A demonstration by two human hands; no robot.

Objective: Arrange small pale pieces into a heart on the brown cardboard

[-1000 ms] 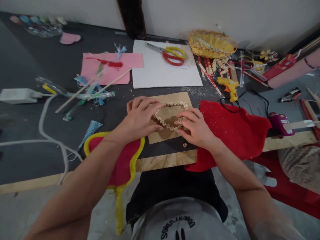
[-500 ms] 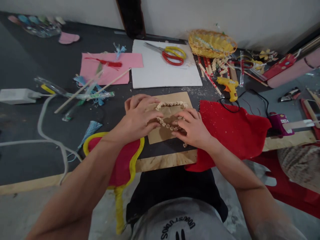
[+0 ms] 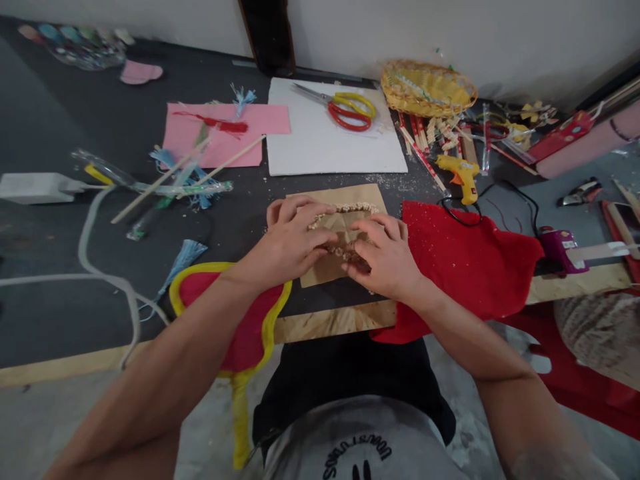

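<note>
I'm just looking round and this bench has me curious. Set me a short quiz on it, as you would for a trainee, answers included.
1. Multiple choice: what lies on the white board?
A) a glue gun
B) scissors
C) a tassel

2. True or false: the left hand and the right hand are both at the loop of small pale pieces.

3. Fill the gap: the cloth to the right of the brown sheet is ____ in colour.

Key: 1 B; 2 true; 3 red.
</note>
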